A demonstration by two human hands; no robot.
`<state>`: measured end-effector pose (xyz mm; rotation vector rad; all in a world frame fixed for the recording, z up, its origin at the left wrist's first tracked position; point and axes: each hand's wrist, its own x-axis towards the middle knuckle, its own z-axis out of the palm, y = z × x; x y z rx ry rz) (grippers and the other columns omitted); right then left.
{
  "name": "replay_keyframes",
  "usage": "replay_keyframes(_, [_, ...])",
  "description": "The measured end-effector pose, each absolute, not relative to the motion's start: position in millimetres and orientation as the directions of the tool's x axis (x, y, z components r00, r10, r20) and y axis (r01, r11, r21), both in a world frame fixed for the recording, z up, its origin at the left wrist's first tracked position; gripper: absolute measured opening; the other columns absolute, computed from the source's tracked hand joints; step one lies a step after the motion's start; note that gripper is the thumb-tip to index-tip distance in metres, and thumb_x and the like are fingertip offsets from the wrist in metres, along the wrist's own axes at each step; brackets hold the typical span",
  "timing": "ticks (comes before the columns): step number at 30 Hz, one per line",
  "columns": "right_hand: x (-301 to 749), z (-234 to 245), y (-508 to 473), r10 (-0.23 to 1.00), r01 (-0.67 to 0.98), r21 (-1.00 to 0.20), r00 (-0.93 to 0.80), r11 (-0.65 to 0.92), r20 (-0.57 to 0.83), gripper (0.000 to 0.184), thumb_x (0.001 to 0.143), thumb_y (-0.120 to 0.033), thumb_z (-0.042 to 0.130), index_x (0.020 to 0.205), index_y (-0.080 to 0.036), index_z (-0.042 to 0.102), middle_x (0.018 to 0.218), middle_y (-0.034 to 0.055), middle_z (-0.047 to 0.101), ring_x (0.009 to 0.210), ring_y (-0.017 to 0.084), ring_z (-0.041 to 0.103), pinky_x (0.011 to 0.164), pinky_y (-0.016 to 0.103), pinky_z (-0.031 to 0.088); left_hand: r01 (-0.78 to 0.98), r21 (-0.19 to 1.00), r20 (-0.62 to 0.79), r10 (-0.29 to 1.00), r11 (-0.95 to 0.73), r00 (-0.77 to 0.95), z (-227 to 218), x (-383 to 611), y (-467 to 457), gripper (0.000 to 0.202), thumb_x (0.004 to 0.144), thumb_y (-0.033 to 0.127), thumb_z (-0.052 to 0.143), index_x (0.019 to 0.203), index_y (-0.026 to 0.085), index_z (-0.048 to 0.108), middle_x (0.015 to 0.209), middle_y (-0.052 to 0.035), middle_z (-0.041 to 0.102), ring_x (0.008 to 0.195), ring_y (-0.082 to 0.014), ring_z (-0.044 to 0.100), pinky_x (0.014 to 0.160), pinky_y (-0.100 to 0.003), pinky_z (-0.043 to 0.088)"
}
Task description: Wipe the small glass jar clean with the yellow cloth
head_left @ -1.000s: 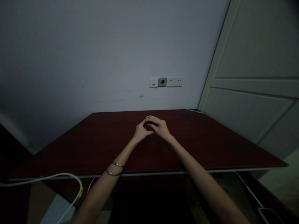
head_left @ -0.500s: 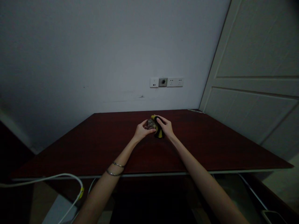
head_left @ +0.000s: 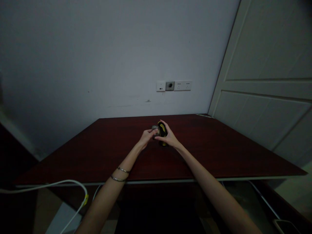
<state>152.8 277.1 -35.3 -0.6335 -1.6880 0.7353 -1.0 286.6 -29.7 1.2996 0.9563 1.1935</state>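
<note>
Above the middle of the table, my left hand [head_left: 146, 136] is closed on a small see-through object [head_left: 155, 127] that looks like glass or clear plastic; its exact kind is too dark to make out. Beside it, touching or nearly so, is a black-and-yellow floppy piece [head_left: 162, 126] that looks like folded cloth. My right hand [head_left: 171, 138] grips this piece from the right, with the thumb below and the fingers behind its upper edge. The thumb of my right hand also reaches the lower side of the clear object. Fingers partly hide both things.
A dark red table [head_left: 102, 152] stands against a pale wall holding sockets [head_left: 182, 85]. To the right is a white panelled door [head_left: 263, 81]. A white cable [head_left: 70, 182] loops over the front left edge; a phone-like object [head_left: 285, 226] lies low at the right.
My right hand has turned and opened its grip wider round the black-and-yellow piece, which now stands more upright. My left thumb has moved up onto the clear object, which sits slightly lower.
</note>
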Motion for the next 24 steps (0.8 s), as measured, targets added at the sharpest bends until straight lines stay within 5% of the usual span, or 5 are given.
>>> replay_keyframes(10, [150,-41,282,0.786,0.059,-0.787,-0.135,0.614,0.603,0.083,0.059,-0.037,0.074,0.132,-0.025,0.036,0.129,0.0074,0.049,0.117,0.023,0.048,0.102,0.038,0.034,-0.029,0.996,0.089,0.899,-0.085,0.43,-33,-16,294,0.055,0.069,0.053,0.061,0.104,0.011,0.058,0.096,-0.0117,0.063,0.078,-0.0146,0.06,0.072,-0.03,0.049])
replay_keyframes(17, [149,-45,292,0.865,0.009,-0.866,-0.045,0.501,0.5,0.08,0.06,-0.039,0.073,0.131,-0.02,0.039,0.126,0.0097,0.052,0.113,0.023,0.052,0.1,0.039,0.038,-0.03,0.953,0.29,0.882,-0.301,0.373,-39,-8,301,0.101,0.048,0.024,0.082,0.133,0.013,0.028,0.124,-0.0175,0.05,0.11,-0.024,0.052,0.095,-0.039,0.04])
replay_keyframes(24, [149,-51,297,0.86,0.017,-0.862,-0.08,0.506,0.503,0.078,0.062,-0.039,0.071,0.131,-0.019,0.038,0.128,0.0104,0.05,0.117,0.023,0.049,0.101,0.039,0.036,0.075,0.882,0.417,0.843,-0.466,0.34,-47,-6,306,0.072,0.048,0.027,0.081,0.111,0.01,0.051,0.106,-0.013,0.062,0.093,-0.0212,0.06,0.085,-0.036,0.047])
